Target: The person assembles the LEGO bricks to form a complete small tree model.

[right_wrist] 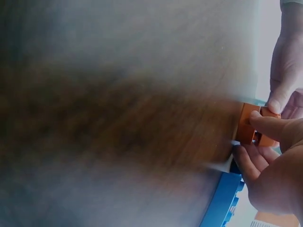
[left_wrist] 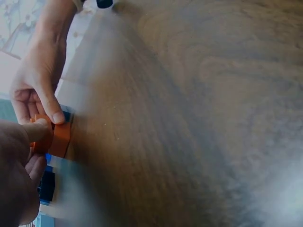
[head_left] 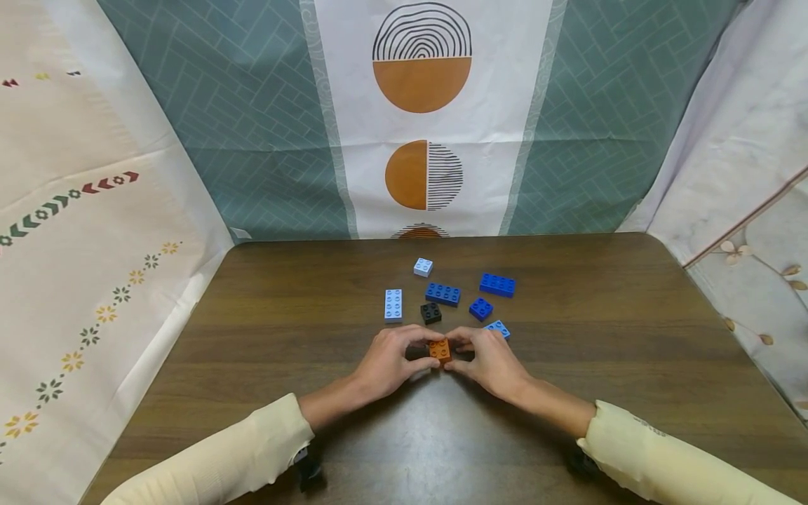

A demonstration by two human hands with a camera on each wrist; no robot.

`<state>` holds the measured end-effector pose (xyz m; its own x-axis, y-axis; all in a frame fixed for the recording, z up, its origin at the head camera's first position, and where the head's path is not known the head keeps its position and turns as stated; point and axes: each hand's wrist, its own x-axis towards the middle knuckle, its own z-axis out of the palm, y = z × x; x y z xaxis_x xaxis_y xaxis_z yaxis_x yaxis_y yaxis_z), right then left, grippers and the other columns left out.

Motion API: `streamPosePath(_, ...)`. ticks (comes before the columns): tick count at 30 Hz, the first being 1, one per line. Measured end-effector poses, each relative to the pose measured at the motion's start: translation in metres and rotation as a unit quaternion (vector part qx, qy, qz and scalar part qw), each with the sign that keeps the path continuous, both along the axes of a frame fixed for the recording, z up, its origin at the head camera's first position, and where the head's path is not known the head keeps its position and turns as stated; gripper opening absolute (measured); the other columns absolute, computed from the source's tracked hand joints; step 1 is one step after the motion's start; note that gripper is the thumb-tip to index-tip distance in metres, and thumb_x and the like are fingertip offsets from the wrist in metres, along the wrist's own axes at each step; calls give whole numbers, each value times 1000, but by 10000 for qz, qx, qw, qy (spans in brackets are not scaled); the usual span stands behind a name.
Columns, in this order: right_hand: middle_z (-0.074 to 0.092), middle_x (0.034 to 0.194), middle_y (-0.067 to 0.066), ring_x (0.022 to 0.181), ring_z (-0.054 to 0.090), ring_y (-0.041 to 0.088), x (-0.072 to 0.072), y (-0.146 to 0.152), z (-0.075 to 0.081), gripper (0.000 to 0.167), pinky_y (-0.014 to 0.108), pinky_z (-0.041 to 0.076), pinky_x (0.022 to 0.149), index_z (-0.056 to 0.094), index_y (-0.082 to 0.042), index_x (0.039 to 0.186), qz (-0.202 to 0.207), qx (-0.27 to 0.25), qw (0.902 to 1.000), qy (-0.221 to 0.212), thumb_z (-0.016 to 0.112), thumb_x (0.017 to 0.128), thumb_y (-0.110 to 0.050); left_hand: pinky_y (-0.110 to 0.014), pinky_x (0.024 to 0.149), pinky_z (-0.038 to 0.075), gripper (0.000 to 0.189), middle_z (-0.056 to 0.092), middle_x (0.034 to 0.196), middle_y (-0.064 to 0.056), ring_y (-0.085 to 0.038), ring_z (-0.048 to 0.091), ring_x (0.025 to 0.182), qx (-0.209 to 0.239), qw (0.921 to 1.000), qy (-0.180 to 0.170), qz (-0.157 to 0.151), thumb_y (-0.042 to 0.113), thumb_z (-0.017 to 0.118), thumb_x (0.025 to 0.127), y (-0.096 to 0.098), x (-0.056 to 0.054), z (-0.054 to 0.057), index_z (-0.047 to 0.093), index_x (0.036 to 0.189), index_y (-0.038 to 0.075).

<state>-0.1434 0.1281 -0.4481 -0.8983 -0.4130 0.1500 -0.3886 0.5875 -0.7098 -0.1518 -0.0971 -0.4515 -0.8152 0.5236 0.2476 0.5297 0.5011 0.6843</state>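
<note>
Two orange toy bricks are between the hands, one set against the other; in the head view they appear as a single studded orange brick [head_left: 440,351]. The left hand [head_left: 394,354] pinches the upper orange brick [right_wrist: 271,111] between thumb and fingers. From the other side the right hand [head_left: 495,361] grips the lower orange brick [left_wrist: 60,140], its thumb lying along the near face. Fingers cover part of both bricks. Just beyond the hands is a black brick [head_left: 431,313], and a light blue brick [head_left: 498,328] is partly hidden behind the right hand.
Farther back on the wooden table [head_left: 284,301] lie a long pale blue brick [head_left: 393,306], a small pale brick [head_left: 423,266], a dark blue brick [head_left: 443,294], a long blue brick [head_left: 497,284] and a small blue brick [head_left: 481,308]. Patterned cloths [head_left: 271,126] hang around the table.
</note>
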Motion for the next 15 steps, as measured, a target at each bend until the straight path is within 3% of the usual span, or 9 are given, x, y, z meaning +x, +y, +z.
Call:
streamPosePath(8, 78, 114, 10, 100, 77, 25, -2, 2, -1, 38, 36, 63, 85, 76, -3, 119, 1, -21, 10000, -42, 91, 84, -6, -33, 89, 61, 39, 76, 115, -2, -17, 75, 103, -1, 9996, -142, -232, 14, 87, 91, 2, -4, 8, 76, 128, 12)
streamPosePath(15, 76, 120, 11, 107, 76, 27, -2, 9, -1, 37, 34, 62, 89, 74, -4, 126, 275, -452, 9975, -463, 85, 92, -13, -31, 89, 60, 38, 75, 113, -1, -16, 75, 102, -88, 9995, -166, -235, 14, 86, 92, 2, -4, 7, 76, 129, 12)
